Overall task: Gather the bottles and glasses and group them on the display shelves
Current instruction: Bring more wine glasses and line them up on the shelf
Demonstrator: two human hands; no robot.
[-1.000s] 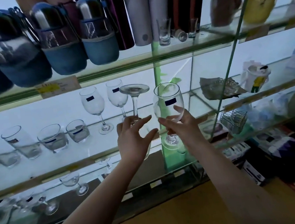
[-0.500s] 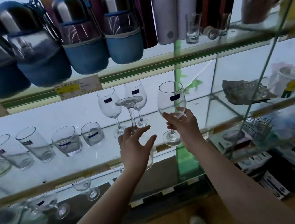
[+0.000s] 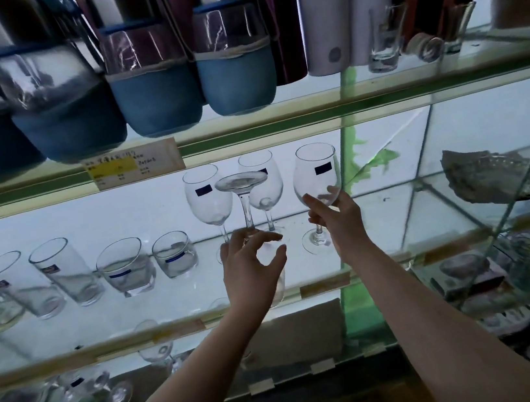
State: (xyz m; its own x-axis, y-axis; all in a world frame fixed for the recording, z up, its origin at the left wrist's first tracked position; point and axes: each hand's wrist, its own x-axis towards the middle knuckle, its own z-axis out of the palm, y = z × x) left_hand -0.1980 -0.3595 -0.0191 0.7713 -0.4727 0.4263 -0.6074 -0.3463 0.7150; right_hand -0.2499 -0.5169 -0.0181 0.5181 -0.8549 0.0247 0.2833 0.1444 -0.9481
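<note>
My left hand (image 3: 252,267) grips an upside-down wine glass (image 3: 245,200) by its bowl, foot uppermost, over the front of the middle glass shelf (image 3: 382,245). My right hand (image 3: 338,221) holds an upright wine glass (image 3: 316,173) with a dark label by the bottom of its bowl; its foot stands on or just over that shelf. Two more labelled wine glasses (image 3: 207,198) (image 3: 266,180) stand behind. Several tumblers (image 3: 126,268) line the shelf to the left. Blue-sleeved glass bottles (image 3: 152,90) and tall flasks (image 3: 325,11) fill the top shelf.
Small shot glasses (image 3: 382,37) stand on the top shelf at right. A glass divider (image 3: 423,171) walls off the right compartment, which holds a grey dish (image 3: 491,175). Wine glasses (image 3: 113,389) lie on the lower shelf, and a wire rack (image 3: 529,252) sits lower right.
The right hand has carried its wine glass further in over the middle shelf and lowered it. The left hand has kept the upturned glass beside it. My view has moved closer to the shelves.
</note>
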